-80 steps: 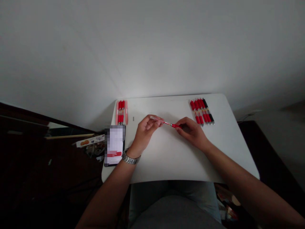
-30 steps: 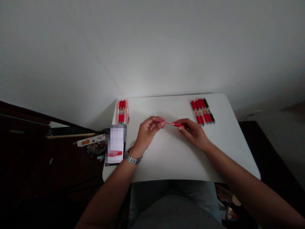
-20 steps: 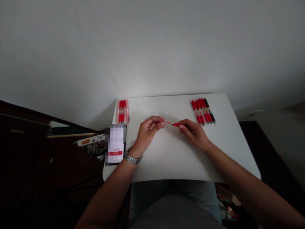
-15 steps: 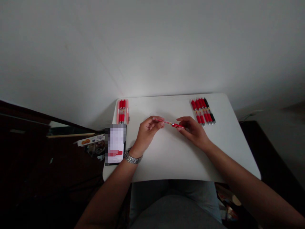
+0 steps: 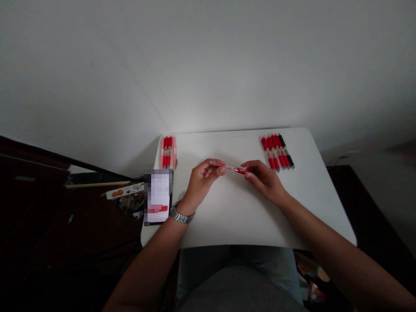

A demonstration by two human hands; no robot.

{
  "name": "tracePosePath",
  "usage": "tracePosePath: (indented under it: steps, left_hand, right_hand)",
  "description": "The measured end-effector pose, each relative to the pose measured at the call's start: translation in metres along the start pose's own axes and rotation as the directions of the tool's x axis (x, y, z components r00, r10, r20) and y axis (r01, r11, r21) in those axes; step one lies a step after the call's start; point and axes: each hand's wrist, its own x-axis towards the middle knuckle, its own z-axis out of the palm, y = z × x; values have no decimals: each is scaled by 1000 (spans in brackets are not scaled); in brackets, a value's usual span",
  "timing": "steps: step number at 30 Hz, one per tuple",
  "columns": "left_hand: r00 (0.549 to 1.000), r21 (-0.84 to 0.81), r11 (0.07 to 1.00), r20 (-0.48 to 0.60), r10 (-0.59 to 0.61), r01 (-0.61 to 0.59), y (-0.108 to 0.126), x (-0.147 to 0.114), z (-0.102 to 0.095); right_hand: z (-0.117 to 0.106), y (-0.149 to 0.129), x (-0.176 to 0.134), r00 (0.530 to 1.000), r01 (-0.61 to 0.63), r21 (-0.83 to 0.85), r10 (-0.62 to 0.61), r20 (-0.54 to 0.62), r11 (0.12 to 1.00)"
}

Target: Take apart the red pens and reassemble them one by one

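Above the middle of the table, a slim red pen (image 5: 230, 167) with a clear middle lies nearly level between my two hands. My left hand (image 5: 205, 177) pinches its left end with thumb and fingers. At the other end, the thumb and fingers of my right hand (image 5: 264, 180) close around the red part. Whether the pen is in one piece or its parts are separated is too small to tell. To the right lies a row of several red pens (image 5: 272, 151), with a black pen (image 5: 286, 151) at its right side.
A pinkish case (image 5: 174, 158) with red pens (image 5: 167, 151) is at the table's back left. Below it a phone (image 5: 158, 197) with a blurred screen lies by the left edge. The white table (image 5: 227, 221) meets a wall (image 5: 208, 65) behind.
The red part at my right fingers is tilted differently, and my right fingertips have shifted slightly around it. My left hand keeps its pinch almost unmoved. The pens on the table stay put.
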Motion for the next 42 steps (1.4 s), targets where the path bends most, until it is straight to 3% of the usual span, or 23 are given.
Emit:
tracePosePath:
  steps: [4,9,15,26,42]
  left_hand:
    - [1000,-1,1000,-8,7,-7,-1,1,-1]
    - [1000,-1,1000,2,-11,11,-1,0,-1]
    - [1000,-1,1000,-22,14,-14,-2,1,-1]
    - [998,67,996,5,57,-57,2,0,0]
    - [999,84,996,30,37,-40,6,1,1]
  right_hand:
    - [3,6,0,999,6,16,-5,-46,1000]
    - [0,-3,0,998,-39,-46,41,37,998]
    - [4,7,-1,998,20,19,-19,-56,1000]
    - [-2,-5,0,1000,13,-116,-10,27,993]
    - [2,-4,2,998,33,-59,-31,45,998]
